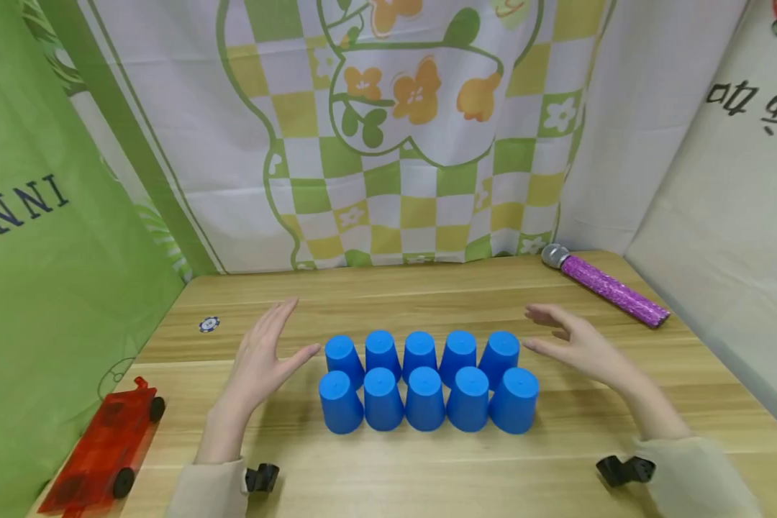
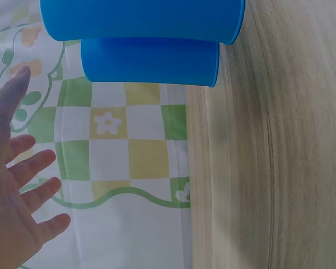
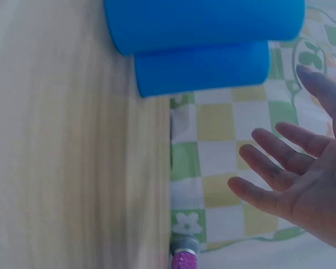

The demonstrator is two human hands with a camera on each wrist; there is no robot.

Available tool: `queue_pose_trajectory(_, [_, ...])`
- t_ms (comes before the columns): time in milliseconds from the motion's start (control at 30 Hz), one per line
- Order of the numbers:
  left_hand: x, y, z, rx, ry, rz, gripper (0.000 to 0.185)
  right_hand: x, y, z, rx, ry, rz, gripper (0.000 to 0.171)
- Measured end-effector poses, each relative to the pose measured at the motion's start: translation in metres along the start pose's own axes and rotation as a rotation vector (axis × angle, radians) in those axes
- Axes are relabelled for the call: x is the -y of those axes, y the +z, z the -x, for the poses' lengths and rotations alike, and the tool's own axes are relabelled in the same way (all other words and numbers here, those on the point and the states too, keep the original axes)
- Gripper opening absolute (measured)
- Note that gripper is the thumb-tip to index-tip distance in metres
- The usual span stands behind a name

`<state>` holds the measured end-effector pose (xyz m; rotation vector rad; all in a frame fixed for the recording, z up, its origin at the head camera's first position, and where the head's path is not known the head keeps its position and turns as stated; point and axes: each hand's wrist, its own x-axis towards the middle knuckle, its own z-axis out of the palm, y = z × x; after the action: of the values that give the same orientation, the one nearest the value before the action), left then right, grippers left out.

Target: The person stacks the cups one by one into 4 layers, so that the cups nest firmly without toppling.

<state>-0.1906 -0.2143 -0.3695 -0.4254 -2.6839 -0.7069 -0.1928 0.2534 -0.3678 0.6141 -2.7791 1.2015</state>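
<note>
Several blue plastic cups stand upside down in two rows on the wooden table, with a front-row cup (image 1: pixel 425 400) and a back-row cup (image 1: pixel 419 354) at the middle. My left hand (image 1: pixel 263 357) is held just left of the rows, fingers spread and thumb toward the back-left cup (image 1: pixel 343 358). On the other side my right hand (image 1: pixel 573 344) hovers beside the back-right cup (image 1: pixel 500 356), fingers loosely bent. Neither hand holds anything. Both wrist views show an open palm, the left hand (image 2: pixel 22 185) and the right hand (image 3: pixel 302 162), apart from the cups.
A purple glittery microphone (image 1: pixel 611 288) lies at the back right of the table (image 1: pixel 388 475). A red toy car (image 1: pixel 103 446) sits at the left edge. Behind it is a small poker chip (image 1: pixel 209 324). Printed cloths hang around the back and sides.
</note>
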Motion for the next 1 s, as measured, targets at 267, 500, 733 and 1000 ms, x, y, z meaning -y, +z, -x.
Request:
queue_pose_trajectory(267, [-0.001, 0.001, -0.002, 0.043, -0.015, 0.126, 0.074, -0.003, 0.01, -0.003, 0.071, -0.035, -0.083, 0.052])
queue_pose_trajectory(500, [0.004, 0.014, -0.004, 0.163, -0.087, 0.28, 0.067, -0.005, 0.015, -0.012, 0.163, 0.014, -0.156, 0.053])
queue_pose_trajectory(733, [0.004, 0.024, -0.006, 0.231, -0.125, 0.332, 0.069, -0.008, 0.019, -0.015, 0.187, 0.02, -0.144, 0.052])
queue_pose_trajectory(1000, [0.006, 0.031, -0.008, 0.288, -0.089, 0.398, 0.062, -0.01, 0.025, -0.018, 0.186, 0.03, -0.138, 0.052])
